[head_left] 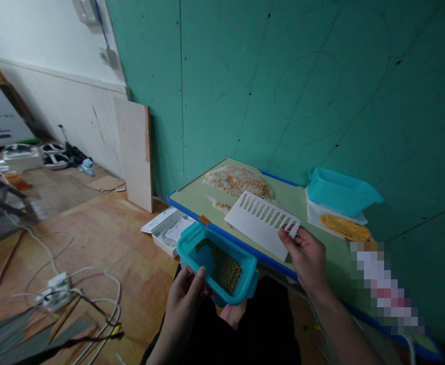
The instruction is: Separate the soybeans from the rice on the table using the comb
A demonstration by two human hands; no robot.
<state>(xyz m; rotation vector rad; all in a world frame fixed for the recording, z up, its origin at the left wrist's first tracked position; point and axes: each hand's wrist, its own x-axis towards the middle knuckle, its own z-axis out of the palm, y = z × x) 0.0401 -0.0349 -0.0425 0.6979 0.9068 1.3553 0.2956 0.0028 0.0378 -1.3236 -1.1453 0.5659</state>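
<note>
at table (335, 258), left hand (189, 290) gripping tub (206, 257), right hand (308, 254) pinching panel (256, 227)

free room above the grain pile (241, 181); green wall (230, 91) blocks behind.

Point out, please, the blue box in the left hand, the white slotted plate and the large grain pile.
Blue box (205, 259): head view, bare part of its inner floor.
White slotted plate (256, 228): head view, solid part below the slots.
Large grain pile (240, 182): head view, its middle.
</note>
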